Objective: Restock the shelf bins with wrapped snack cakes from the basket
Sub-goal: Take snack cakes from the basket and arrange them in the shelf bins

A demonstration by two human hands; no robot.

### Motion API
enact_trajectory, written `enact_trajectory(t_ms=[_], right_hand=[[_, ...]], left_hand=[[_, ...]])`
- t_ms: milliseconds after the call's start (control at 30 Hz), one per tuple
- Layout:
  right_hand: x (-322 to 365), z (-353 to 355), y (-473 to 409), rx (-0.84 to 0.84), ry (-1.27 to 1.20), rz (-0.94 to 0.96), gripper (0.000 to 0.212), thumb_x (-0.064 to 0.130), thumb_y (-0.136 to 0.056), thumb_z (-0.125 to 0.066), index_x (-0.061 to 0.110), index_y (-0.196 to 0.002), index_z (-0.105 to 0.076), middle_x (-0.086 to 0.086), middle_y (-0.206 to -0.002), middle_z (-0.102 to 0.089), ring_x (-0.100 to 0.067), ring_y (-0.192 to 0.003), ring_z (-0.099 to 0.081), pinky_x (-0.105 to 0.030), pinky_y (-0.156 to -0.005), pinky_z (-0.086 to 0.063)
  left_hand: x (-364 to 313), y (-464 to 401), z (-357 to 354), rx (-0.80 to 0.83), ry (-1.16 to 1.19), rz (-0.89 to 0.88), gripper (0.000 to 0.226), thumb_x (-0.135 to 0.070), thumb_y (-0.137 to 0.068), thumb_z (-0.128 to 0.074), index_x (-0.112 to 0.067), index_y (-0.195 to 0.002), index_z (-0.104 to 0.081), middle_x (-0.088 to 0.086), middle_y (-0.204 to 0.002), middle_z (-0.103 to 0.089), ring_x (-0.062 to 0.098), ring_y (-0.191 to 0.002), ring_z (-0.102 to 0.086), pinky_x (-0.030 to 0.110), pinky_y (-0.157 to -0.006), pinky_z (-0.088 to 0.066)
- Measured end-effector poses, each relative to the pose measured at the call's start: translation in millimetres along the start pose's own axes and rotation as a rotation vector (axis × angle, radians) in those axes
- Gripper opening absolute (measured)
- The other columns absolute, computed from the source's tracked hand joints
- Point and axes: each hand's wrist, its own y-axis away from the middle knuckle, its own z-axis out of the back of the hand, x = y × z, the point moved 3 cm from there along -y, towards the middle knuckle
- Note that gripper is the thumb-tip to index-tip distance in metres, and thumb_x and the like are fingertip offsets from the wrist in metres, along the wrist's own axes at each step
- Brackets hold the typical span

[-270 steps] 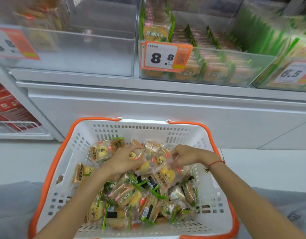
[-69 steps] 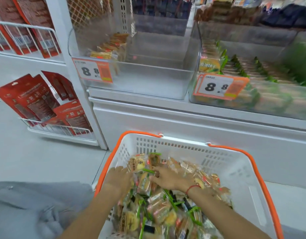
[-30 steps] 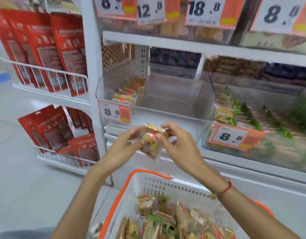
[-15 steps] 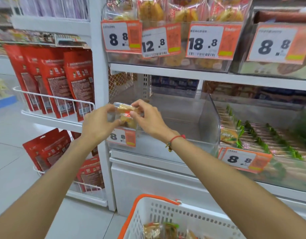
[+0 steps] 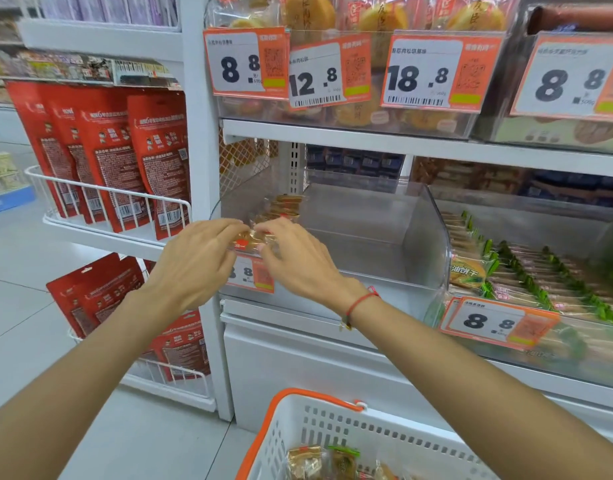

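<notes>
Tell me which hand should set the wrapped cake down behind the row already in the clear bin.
Right, probably. Both hands pinch the wrapped cake at the clear bin front corner, but the right hand is on the bin's open side, nearer the row of cakes. The left hand lies outside, by the upright.

The basket (image 5: 332, 431) at the bottom of the frame is white with an orange rim and a grid of slots. The snack cakes (image 5: 305, 462) in it show golden brown through clear wrappers, some edged green. The price tags (image 5: 249, 62) along the top are orange with white panels and black numerals. Red pouches (image 5: 104, 150) with white print fill the left. A red string bracelet (image 5: 358, 304) sits at centre right.
</notes>
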Motion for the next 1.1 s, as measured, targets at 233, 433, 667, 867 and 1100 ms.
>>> enact_trajectory(t_ms=[233,433,667,867,1100], right_hand=[[-1,-4,-16,0.471,-0.043,-0.103,0.033,0.022,-0.099,-0.029,0.004,-0.085,-0.053,-0.01,-0.094,-0.058,-0.026,-0.089,-0.05,-0.033,-0.069,-0.035],[-7,-8,-24,0.411,-0.097,-0.162,0.035,0.02,-0.098,-0.029,0.016,-0.064,-0.035,-0.001,-0.074,-0.043,-0.018,-0.069,-0.038,-0.033,-0.063,-0.029],[-11,8,-11,0.398,-0.259,-0.162,0.023,0.016,-0.097,-0.045,0.017,-0.094,-0.068,-0.007,-0.101,-0.064,-0.017,-0.091,-0.053,-0.034,-0.086,-0.044],[-17,36,74,-0.002,-0.201,-0.107,0.023,0.018,-0.091,-0.057,0.027,-0.108,-0.069,0.005,-0.115,-0.063,-0.015,-0.11,-0.054,-0.034,-0.099,-0.041],[-67,3,194,0.469,-0.233,-0.353,0.018,0.021,-0.093,-0.056,0.024,-0.105,-0.069,0.006,-0.094,-0.066,-0.01,-0.085,-0.061,-0.033,-0.085,-0.05]], left_hand=[[-1,-12,8,0.301,-0.077,0.046,0.051,-0.024,-0.092,-0.024,-0.021,-0.131,-0.056,0.014,-0.118,-0.066,0.032,-0.108,-0.058,0.036,-0.091,-0.041],[-5,-17,6,0.388,-0.189,0.012,0.046,-0.023,-0.095,-0.026,-0.022,-0.132,-0.054,0.011,-0.122,-0.064,0.031,-0.106,-0.059,0.035,-0.088,-0.045],[-22,-23,20,0.418,-0.046,0.184,0.053,-0.009,-0.088,-0.052,-0.033,-0.135,-0.05,0.004,-0.132,-0.059,0.029,-0.119,-0.053,0.039,-0.091,-0.047],[-77,-2,23,0.422,0.299,0.267,0.034,-0.02,-0.09,-0.055,-0.037,-0.12,-0.06,-0.013,-0.118,-0.062,0.015,-0.112,-0.057,0.038,-0.095,-0.046],[-133,62,-44,0.706,0.319,0.262,0.032,-0.03,-0.096,-0.048,-0.033,-0.128,-0.055,-0.01,-0.129,-0.058,0.019,-0.117,-0.055,0.034,-0.098,-0.043]])
